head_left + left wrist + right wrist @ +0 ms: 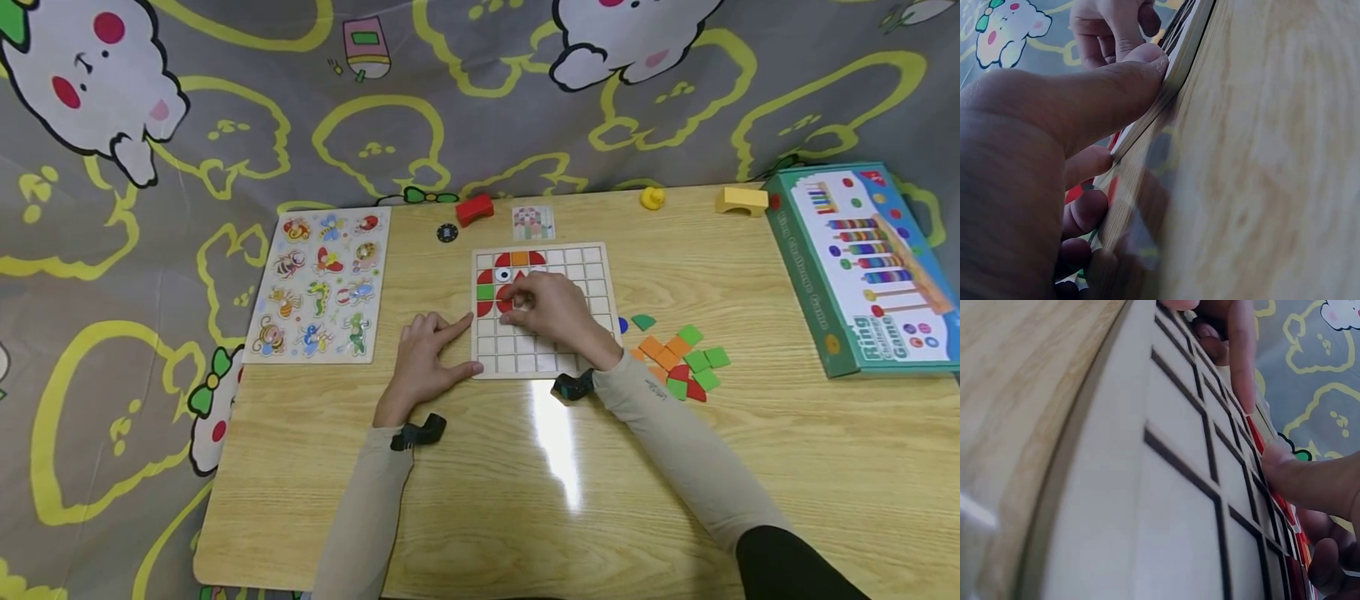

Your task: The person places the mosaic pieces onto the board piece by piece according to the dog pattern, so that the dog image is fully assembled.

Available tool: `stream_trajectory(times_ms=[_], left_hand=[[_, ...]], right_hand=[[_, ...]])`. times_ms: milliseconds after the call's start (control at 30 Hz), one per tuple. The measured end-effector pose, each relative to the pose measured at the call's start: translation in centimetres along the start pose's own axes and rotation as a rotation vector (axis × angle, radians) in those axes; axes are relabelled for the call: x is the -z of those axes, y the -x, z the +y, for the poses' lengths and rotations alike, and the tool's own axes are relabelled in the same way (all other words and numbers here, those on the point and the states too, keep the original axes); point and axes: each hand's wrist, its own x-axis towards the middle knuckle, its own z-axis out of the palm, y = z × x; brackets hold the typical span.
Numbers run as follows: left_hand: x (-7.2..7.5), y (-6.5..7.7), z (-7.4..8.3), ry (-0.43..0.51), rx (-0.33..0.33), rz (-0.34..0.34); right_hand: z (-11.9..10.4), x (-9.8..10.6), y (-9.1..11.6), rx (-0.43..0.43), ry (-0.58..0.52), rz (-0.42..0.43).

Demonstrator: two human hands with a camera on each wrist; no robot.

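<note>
A square wooden grid board [516, 343] lies on the table, its upper-left cells filled with red, orange and green tiles and a white eye tile [503, 274]. My left hand [424, 363] spreads thumb and forefinger against the board's left edge; the left wrist view shows the thumb [1141, 62] on the rim. Over the board, my right hand [557, 307] has its thumb and forefinger at a red curved tile [504, 306] in the second column. In the right wrist view the thumb [1282, 462] is low over the red pieces; the contact itself is partly hidden.
Loose orange, green and red tiles [697, 361] lie right of the board. An insect puzzle board [321, 287] is at left, a game box [862, 275] at right. A picture card [533, 222], red block [474, 210], yellow duck [652, 197] and yellow block [741, 201] line the back.
</note>
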Motion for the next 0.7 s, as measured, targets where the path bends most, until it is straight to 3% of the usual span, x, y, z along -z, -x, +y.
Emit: stream_trajectory(times_ms=[700], left_hand=[[0.05,0.01,0.29,-0.001,0.011,-0.004]], right_hand=[[0.27,0.27,0.21,-0.048,0.019,0.014]])
